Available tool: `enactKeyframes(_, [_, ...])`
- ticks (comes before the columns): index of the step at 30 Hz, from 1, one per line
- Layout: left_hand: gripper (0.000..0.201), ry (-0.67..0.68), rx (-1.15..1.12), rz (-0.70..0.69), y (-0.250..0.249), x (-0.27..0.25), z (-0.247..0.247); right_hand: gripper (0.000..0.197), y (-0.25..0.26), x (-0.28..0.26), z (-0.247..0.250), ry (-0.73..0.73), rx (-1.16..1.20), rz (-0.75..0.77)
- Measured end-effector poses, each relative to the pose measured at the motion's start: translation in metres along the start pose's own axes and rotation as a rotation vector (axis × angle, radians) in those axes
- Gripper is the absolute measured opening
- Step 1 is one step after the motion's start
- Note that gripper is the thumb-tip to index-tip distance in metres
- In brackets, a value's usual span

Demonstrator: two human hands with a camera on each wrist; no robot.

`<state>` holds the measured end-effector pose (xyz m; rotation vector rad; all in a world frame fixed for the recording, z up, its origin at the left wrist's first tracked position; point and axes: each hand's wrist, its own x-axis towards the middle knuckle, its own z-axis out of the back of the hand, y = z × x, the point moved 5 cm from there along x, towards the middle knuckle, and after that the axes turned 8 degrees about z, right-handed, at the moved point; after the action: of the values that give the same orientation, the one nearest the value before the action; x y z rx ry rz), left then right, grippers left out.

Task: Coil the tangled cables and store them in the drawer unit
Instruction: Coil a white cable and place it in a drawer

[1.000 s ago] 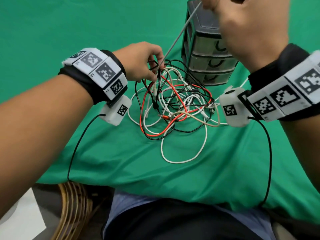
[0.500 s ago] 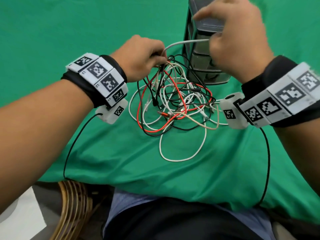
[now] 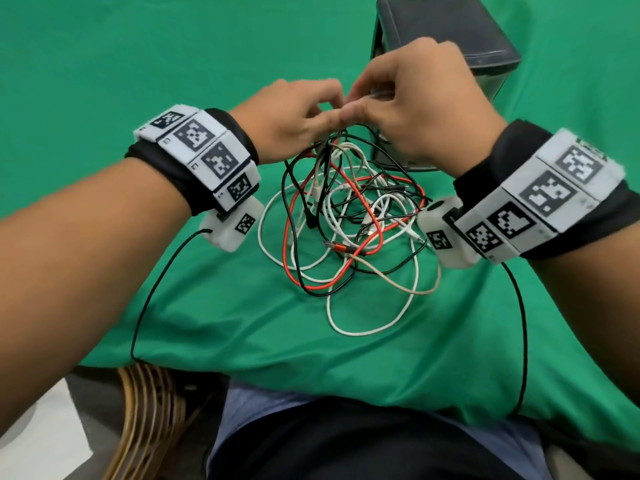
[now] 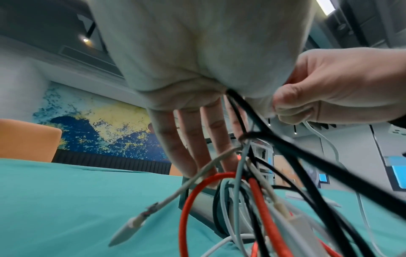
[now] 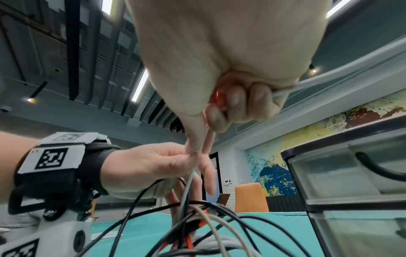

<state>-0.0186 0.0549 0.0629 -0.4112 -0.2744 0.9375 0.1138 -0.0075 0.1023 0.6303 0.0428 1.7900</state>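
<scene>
1. My right hand (image 3: pixel 422 109) is curled into a fist round a thin grey-white cable (image 5: pixel 191 173); thumb and forefinger pinch it where it drops out of my palm, and something orange shows between my curled fingers (image 5: pixel 237 99).
2. My left hand (image 3: pixel 291 123) meets the right just above the tangle. Its thumb and forefinger close on that same pale cable, while the other fingers (image 4: pixel 186 139) hang straight down with black strands running up against the palm.
3. The tangled cables (image 3: pixel 346 223) lie in a loose heap on the counter (image 3: pixel 242 323), which is draped in creased green cloth: smooth white loops, thin black cords, a braided-looking red cord (image 3: pixel 294 268) and a beige one.
4. One white flat-tipped plug (image 4: pixel 127 231) dangles free on the left of the bundle.
5. The drawer unit (image 3: pixel 446 32) stands just behind the heap, a dark boxy frame with cloudy translucent drawers (image 5: pixel 342 172) and curved dark handles.
</scene>
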Motion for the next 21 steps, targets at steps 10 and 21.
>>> enactKeyframes(10, [0.046, 0.111, -0.016, 0.058, 0.016, -0.004, -0.008, 0.027, -0.002, -0.005, -0.006, 0.029, -0.01, -0.035])
enactKeyframes(21, [0.05, 0.191, -0.195, 0.158, 0.04, -0.005, -0.007, 0.029, -0.001, -0.007, 0.03, -0.237, 0.202, 0.016])
